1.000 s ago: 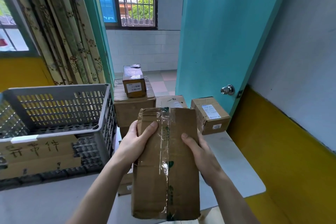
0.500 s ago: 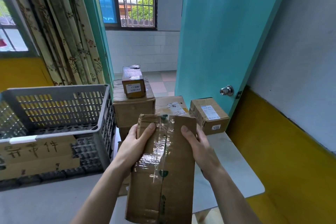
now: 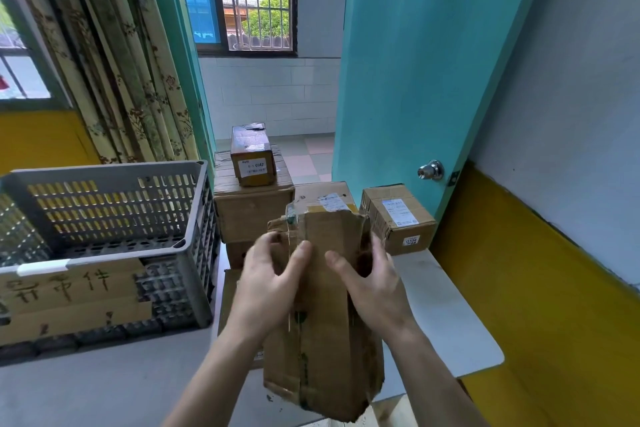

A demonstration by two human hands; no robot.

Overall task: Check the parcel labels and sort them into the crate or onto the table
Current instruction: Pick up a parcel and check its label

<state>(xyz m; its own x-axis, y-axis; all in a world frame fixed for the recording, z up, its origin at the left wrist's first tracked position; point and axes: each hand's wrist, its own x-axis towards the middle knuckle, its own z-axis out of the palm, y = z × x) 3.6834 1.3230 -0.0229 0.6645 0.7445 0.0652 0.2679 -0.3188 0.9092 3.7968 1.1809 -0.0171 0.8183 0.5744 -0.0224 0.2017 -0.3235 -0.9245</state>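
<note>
A long cardboard parcel (image 3: pixel 322 322) is standing upright between both hands; the left hand (image 3: pixel 266 284) and right hand (image 3: pixel 372 288) are gripping its sides, thumbs across the front.

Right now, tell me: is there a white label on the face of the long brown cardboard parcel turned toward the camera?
No. The long brown cardboard parcel shows only bare cardboard and clear tape.

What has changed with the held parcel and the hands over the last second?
The long cardboard parcel has been turned in the hands: its taped face no longer points at the camera, and a plainer, dented side shows. The left hand and right hand have shifted their hold near its top end but still grip it. The grey crate, the stacked boxes and the labelled box stayed put.
</note>
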